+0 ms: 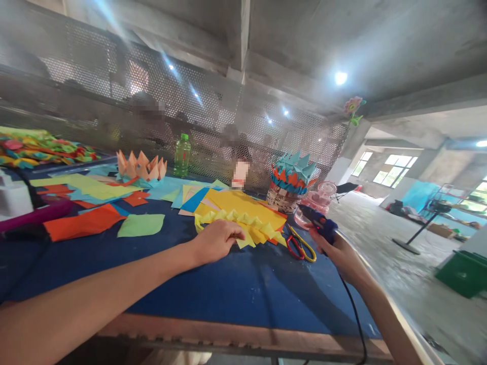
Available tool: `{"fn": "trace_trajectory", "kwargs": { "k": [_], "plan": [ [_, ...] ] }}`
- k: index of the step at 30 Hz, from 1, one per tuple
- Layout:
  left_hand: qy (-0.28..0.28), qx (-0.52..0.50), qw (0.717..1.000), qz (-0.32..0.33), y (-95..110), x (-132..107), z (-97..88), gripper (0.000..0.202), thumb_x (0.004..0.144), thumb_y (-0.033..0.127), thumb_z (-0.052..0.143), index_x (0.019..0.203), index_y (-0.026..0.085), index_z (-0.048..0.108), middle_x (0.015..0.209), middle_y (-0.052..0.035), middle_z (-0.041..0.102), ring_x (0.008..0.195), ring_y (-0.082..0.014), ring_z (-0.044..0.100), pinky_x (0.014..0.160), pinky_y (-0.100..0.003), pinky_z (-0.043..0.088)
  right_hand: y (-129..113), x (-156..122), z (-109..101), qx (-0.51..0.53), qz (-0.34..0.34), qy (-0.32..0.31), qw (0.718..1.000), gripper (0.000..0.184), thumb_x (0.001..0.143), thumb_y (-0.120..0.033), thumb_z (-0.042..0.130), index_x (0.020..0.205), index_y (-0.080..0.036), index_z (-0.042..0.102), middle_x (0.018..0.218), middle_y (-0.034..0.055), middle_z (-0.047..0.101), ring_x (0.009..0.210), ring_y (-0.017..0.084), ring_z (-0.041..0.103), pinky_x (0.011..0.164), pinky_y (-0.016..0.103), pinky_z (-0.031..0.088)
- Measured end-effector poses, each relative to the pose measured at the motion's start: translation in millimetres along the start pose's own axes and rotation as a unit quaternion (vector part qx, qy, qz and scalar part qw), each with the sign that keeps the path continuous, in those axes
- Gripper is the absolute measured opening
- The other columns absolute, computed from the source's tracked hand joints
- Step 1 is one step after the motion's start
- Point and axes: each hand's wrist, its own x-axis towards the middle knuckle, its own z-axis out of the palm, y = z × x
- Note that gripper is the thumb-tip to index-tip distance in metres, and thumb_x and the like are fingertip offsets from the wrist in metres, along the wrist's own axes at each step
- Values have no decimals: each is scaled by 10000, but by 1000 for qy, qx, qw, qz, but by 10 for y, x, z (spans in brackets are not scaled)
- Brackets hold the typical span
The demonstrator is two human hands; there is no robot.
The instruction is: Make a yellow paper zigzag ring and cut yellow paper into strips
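My right hand [338,248] is wrapped round a dark blue glue gun [323,225], held above the table's right edge with its nozzle to the left. A black cord hangs below it. My left hand [218,241] is closed, with thumb and forefinger together at a pale yellow piece of paper [247,240]. Just behind those fingers runs a row of folded yellow paper points [243,218]. It lies on deeper yellow sheets [236,200]. Scissors [301,246] with one red and one yellow handle lie between the hands.
On the blue table [190,294] are a peach paper crown [141,167], a green bottle [182,157], a paper-pointed basket [283,195], a pink clear container [314,203] and orange paper [83,223]. Folded pieces [41,147] heap at far left. A mesh panel [205,96] stands behind.
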Motion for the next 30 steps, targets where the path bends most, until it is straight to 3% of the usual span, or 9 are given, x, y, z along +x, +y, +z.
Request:
{"fn": "trace_trajectory", "kwargs": {
  "k": [4, 9, 18, 25, 30],
  "plan": [
    [43, 43, 998, 9, -50, -3, 2, 316, 740, -6, 481, 870, 174, 706, 889, -32, 723, 857, -180, 656, 774, -273, 471, -368, 104, 269, 159, 25, -162, 974, 558, 747, -570, 621, 1081, -122, 625, 582, -32, 476, 487, 100, 426, 468, 238, 307],
    [65, 74, 995, -16, -103, -12, -9, 321, 748, 4, 465, 882, 173, 702, 915, -37, 714, 874, -195, 653, 799, -295, 471, -520, 204, 513, 167, 7, -241, 956, 510, 759, -589, 608, 978, -130, 625, 612, -30, 476, 486, 85, 426, 449, 225, 306],
    [58, 84, 994, -33, -126, -14, 0, 272, 766, 21, 448, 813, 185, 660, 835, -21, 685, 827, -182, 632, 752, -288, 448, -202, 83, 587, 123, -10, -282, 951, 386, 832, -553, 543, 924, -180, 581, 581, -43, 440, 478, 85, 395, 445, 224, 318],
    [54, 79, 995, -39, -120, -45, 16, 262, 759, 10, 433, 780, 177, 634, 800, -15, 658, 793, -163, 613, 722, -279, 439, -222, 20, 591, 88, -13, -302, 949, 358, 822, -540, 554, 883, -188, 580, 583, -46, 444, 496, 94, 396, 452, 229, 342],
    [53, 86, 995, -13, -93, -64, 26, 262, 786, 24, 419, 782, 183, 628, 806, -14, 658, 800, -160, 611, 727, -277, 443, -253, -13, 597, 61, -48, -306, 949, 374, 830, -511, 552, 983, -181, 643, 764, 8, 616, 684, 162, 542, 627, 290, 468]
  ]
}}
